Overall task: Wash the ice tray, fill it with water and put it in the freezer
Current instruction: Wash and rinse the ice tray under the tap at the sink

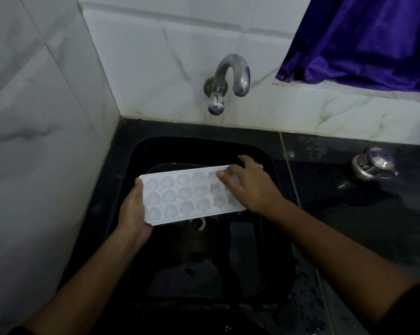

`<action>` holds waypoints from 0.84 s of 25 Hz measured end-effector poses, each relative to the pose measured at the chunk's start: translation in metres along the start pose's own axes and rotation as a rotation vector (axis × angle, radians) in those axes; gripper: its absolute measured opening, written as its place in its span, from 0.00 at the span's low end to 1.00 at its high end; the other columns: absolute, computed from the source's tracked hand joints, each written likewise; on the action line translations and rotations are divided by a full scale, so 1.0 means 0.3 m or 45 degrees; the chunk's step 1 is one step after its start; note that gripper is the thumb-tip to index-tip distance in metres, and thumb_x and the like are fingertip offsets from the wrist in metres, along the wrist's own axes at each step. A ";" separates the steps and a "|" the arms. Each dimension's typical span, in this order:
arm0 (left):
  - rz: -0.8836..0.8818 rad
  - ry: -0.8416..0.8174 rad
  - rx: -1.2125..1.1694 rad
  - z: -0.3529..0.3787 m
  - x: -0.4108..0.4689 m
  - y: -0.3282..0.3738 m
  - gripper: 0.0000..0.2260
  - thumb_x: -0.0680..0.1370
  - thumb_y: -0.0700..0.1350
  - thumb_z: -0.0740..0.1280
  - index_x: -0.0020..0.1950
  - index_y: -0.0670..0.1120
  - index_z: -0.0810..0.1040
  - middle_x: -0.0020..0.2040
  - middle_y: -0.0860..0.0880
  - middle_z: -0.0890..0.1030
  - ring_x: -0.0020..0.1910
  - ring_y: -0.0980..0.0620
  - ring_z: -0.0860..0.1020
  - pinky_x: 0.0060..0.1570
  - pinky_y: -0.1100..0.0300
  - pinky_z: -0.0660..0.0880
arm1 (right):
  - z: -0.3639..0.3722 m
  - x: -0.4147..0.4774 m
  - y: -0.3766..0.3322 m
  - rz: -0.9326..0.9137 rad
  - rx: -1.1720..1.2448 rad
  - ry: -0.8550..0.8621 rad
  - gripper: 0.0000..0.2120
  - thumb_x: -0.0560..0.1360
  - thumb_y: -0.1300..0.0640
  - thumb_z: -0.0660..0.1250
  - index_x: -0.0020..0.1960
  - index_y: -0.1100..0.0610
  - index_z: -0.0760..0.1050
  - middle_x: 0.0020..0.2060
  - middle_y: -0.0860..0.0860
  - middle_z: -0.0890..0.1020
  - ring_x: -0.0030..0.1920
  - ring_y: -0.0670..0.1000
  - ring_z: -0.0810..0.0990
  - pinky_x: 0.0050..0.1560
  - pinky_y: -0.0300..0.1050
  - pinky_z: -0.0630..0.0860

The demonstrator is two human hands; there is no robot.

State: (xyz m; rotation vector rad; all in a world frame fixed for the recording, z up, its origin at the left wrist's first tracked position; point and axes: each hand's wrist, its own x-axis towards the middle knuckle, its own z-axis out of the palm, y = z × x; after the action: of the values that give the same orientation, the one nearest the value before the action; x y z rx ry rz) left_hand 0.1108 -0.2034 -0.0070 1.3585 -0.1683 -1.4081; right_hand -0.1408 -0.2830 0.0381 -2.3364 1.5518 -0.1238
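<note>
Over the black sink (248, 262), the white ice tray (180, 197) is held level, cells up, with its long edges running left to right. Its near edge hangs above the drain, and open basin lies in front and below. The tap (230, 78) stands behind and above, well apart from the tray. The tiled wall (47, 117) crowds the sink's left rim, and the wet desk (349, 213) stretches right (a steel pot (373, 165) sits far back on it). The left hand (131, 213) grips the left short end, thumb on the rim, fingers underneath. The right hand (247, 187) holds the right end, thumb across the cells, fingers bent over the far rim.
</note>
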 end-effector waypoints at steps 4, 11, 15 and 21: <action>-0.003 0.005 0.004 -0.003 -0.002 0.002 0.24 0.87 0.60 0.54 0.63 0.45 0.82 0.56 0.43 0.88 0.50 0.44 0.88 0.39 0.53 0.84 | 0.012 0.003 0.010 -0.018 0.006 -0.035 0.36 0.77 0.25 0.47 0.64 0.47 0.80 0.78 0.57 0.66 0.75 0.61 0.68 0.73 0.62 0.68; -0.005 0.004 0.037 -0.001 -0.004 -0.007 0.24 0.87 0.61 0.55 0.64 0.46 0.82 0.56 0.43 0.88 0.51 0.44 0.88 0.46 0.49 0.82 | -0.049 0.044 -0.036 0.100 -0.113 -0.220 0.32 0.80 0.28 0.48 0.56 0.48 0.82 0.70 0.55 0.71 0.69 0.59 0.72 0.65 0.57 0.72; 0.014 0.018 -0.010 -0.020 0.007 0.000 0.24 0.87 0.61 0.54 0.63 0.46 0.82 0.57 0.44 0.88 0.51 0.45 0.88 0.40 0.53 0.84 | -0.024 0.020 -0.026 -0.067 -0.184 -0.209 0.37 0.78 0.25 0.47 0.70 0.48 0.77 0.81 0.56 0.59 0.77 0.61 0.65 0.73 0.61 0.67; 0.007 0.014 0.012 -0.020 0.000 -0.014 0.25 0.87 0.61 0.54 0.66 0.45 0.82 0.58 0.43 0.88 0.54 0.43 0.88 0.43 0.51 0.84 | -0.021 0.019 -0.057 0.171 -0.008 -0.202 0.32 0.81 0.29 0.50 0.65 0.49 0.80 0.79 0.57 0.62 0.76 0.62 0.66 0.74 0.61 0.66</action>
State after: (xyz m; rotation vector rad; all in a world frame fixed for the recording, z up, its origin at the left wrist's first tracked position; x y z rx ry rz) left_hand 0.1130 -0.1984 -0.0119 1.3725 -0.1719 -1.3968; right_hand -0.1251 -0.2836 0.0490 -2.1797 1.6253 0.0960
